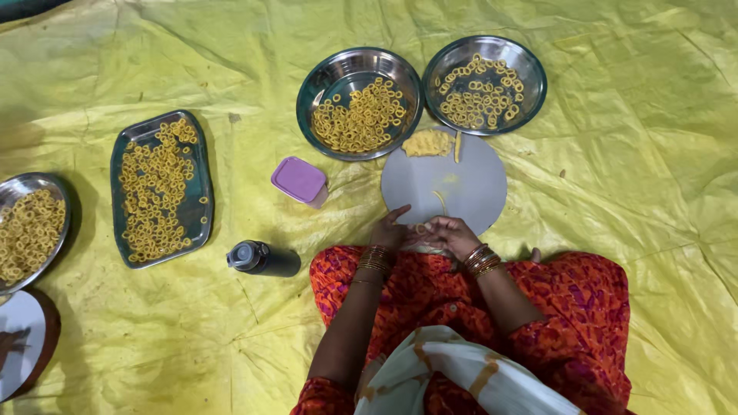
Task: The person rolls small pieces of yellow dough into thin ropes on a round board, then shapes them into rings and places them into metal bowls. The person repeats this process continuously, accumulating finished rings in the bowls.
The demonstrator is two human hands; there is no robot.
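Two bowls (359,104) lie behind the board (453,184).

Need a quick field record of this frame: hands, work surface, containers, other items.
left hand: at near edge of round grey board, fingers on a small dough piece
right hand: pinching same piece
board: dough lump at far edge, thin dough strips
round steel plates: two beyond board, filled with dough rings
rectangular tray: rings, left side
other: purple-lidded box, dark bottle, yellow sheet
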